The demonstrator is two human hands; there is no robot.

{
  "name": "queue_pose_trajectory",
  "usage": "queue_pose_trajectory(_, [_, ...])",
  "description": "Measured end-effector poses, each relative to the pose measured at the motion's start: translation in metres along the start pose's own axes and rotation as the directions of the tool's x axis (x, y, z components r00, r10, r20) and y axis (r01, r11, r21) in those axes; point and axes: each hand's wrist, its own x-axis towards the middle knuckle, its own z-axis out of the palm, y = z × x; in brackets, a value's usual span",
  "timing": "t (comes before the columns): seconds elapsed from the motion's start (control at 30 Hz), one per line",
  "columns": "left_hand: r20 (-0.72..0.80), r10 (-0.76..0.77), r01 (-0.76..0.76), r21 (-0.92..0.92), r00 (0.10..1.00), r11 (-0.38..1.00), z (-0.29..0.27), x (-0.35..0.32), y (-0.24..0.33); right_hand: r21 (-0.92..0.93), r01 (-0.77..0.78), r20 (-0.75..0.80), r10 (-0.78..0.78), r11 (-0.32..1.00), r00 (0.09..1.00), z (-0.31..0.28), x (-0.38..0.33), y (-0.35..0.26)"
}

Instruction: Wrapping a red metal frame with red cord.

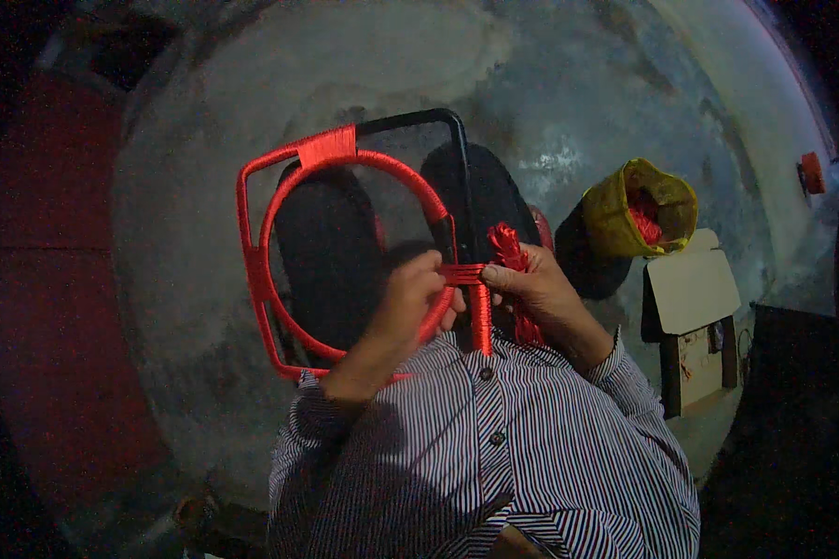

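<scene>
A person in a striped shirt (pixel 494 466) is sitting over a grey floor (pixel 531 84), holding a frame (pixel 252 252) upright against the chest; it is a rounded square, mostly wrapped in red cord, with a red-wrapped ring (pixel 364 160) inside it and a bare black stretch (pixel 410 118) along the top right. The left hand (pixel 410 298) is gripping the ring and frame where they meet, fingers closed around them just beside a fresh band of cord (pixel 463 274). The right hand (pixel 536 284) is pinching a small hank (pixel 508 247) of the same cord, fingers pressed together on it, touching the band. To the right, a yellow bag (pixel 639 219) of red cord is lying near a low wooden stool (pixel 694 317). To bind well here, I judge each turn should be lying tight against the last, with the left hand keeping ring and frame from slipping.
</scene>
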Motion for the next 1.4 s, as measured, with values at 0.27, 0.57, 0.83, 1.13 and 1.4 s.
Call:
queue_pose_trajectory(0.27, [-0.07,0.029,-0.026,0.056,0.997,0.998,-0.003,0.006,-0.019,0.121,0.053,0.001,-0.054,0.991,0.999,0.006,-0.002,0.014])
queue_pose_trajectory(0.57, [-0.035,0.007,-0.01,-0.067,0.999,0.998,0.001,0.006,-0.017,-0.011,0.044,-0.002,-0.044,0.999,0.999,0.006,-0.015,0.006])
queue_pose_trajectory(0.83, [-0.055,0.03,-0.031,-0.025,0.998,0.999,0.006,0.001,-0.024,0.041,0.097,-0.045,-0.095,0.994,0.994,-0.001,-0.005,0.009])
queue_pose_trajectory(1.13, [-0.105,-0.004,0.003,-0.005,0.994,1.0,0.013,-0.005,-0.028,-0.133,0.154,-0.057,-0.162,0.979,0.985,-0.001,-0.02,0.011])
queue_pose_trajectory(1.4, [-0.039,0.007,-0.012,-0.117,0.999,0.993,0.008,-0.002,-0.023,-0.089,-0.022,-0.077,0.015,0.996,0.997,-0.062,-0.027,0.009])
